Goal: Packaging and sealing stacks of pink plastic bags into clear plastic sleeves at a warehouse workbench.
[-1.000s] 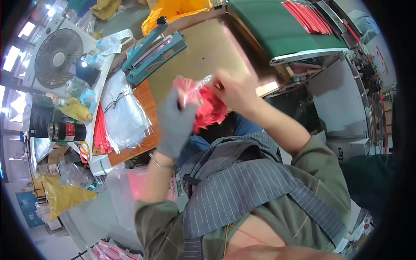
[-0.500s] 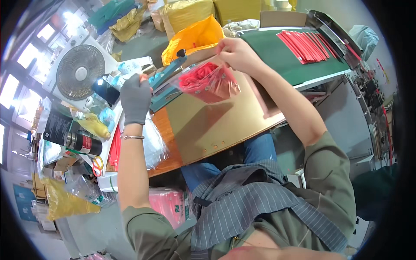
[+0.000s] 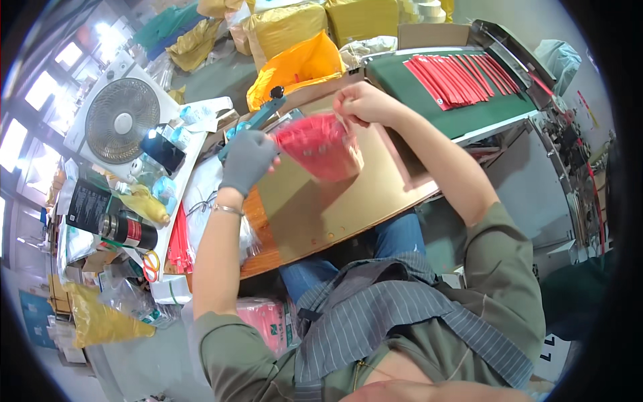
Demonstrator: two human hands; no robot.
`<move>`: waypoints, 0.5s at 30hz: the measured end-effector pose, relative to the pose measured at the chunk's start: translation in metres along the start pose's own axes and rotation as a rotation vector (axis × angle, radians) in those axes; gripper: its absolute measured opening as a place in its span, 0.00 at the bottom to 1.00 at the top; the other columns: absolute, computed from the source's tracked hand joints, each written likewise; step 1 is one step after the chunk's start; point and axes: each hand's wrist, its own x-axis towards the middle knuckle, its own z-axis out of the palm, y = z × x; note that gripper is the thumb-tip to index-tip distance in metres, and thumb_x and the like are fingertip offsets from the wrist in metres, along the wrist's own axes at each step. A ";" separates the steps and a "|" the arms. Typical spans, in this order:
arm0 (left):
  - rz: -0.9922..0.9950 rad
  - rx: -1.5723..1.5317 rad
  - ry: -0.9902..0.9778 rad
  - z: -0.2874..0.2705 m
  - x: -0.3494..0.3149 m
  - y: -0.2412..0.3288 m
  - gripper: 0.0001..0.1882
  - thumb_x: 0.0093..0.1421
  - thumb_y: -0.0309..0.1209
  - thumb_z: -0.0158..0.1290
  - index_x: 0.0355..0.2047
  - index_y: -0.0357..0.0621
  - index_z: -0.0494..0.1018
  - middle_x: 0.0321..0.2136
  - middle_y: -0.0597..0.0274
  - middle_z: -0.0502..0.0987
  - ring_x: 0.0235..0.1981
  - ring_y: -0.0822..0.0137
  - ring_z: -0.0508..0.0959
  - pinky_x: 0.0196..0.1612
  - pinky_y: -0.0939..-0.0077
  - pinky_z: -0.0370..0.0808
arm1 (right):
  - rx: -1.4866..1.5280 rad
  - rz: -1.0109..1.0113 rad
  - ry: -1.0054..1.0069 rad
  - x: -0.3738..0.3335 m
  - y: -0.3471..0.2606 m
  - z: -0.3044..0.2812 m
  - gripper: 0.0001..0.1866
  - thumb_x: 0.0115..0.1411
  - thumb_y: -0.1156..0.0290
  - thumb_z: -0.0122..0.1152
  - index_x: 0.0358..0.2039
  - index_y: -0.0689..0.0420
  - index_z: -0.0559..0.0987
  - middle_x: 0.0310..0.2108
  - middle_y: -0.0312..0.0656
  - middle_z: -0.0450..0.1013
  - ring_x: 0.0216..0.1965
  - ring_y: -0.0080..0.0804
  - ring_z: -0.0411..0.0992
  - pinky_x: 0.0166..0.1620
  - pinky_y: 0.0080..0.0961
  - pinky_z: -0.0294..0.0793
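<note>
A clear plastic bag of red items (image 3: 320, 149), smeared by motion, hangs above the cardboard sheet on the table. My right hand (image 3: 367, 104) is closed in a pinch on the bag's upper right corner. My left hand (image 3: 248, 161), in a grey glove with bare fingertips, is closed at the bag's upper left edge and seems to grip it. Just behind the left hand stands a blue bag sealer (image 3: 264, 112) with a black knob, partly hidden by the hand and the bag.
Red flat strips (image 3: 462, 77) lie in a row on a green conveyor belt (image 3: 395, 80) at right. An orange bag (image 3: 295, 67) stands open behind the table. On the left are a fan (image 3: 122, 124), a black flask (image 3: 127, 230), orange-handled scissors (image 3: 151, 266) and clear plastic bags (image 3: 204, 214).
My left hand has come right and down from the sealer to the bag's left edge. My right hand has moved slightly down and right, and the bag has swung lower.
</note>
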 end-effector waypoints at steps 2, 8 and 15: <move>-0.063 -0.101 -0.072 0.006 -0.001 0.003 0.15 0.61 0.34 0.46 0.33 0.32 0.74 0.19 0.61 0.76 0.14 0.76 0.73 0.18 0.84 0.70 | -0.185 0.146 -0.153 0.006 -0.003 -0.002 0.04 0.52 0.76 0.52 0.29 0.61 0.74 0.17 0.34 0.68 0.15 0.17 0.63 0.19 0.18 0.63; 0.035 -0.261 0.121 0.008 -0.008 0.007 0.16 0.61 0.29 0.45 0.45 0.31 0.71 0.18 0.64 0.75 0.15 0.79 0.73 0.18 0.87 0.68 | -0.248 0.202 -0.228 0.008 -0.012 -0.011 0.06 0.54 0.72 0.54 0.29 0.62 0.75 0.18 0.34 0.70 0.17 0.18 0.66 0.20 0.17 0.65; 0.020 -0.511 0.164 -0.002 -0.046 0.045 0.13 0.62 0.30 0.48 0.39 0.32 0.74 0.18 0.62 0.75 0.16 0.77 0.74 0.21 0.86 0.71 | -0.749 -1.094 0.455 0.000 -0.014 0.052 0.11 0.59 0.65 0.58 0.35 0.60 0.74 0.20 0.31 0.70 0.20 0.18 0.67 0.24 0.16 0.67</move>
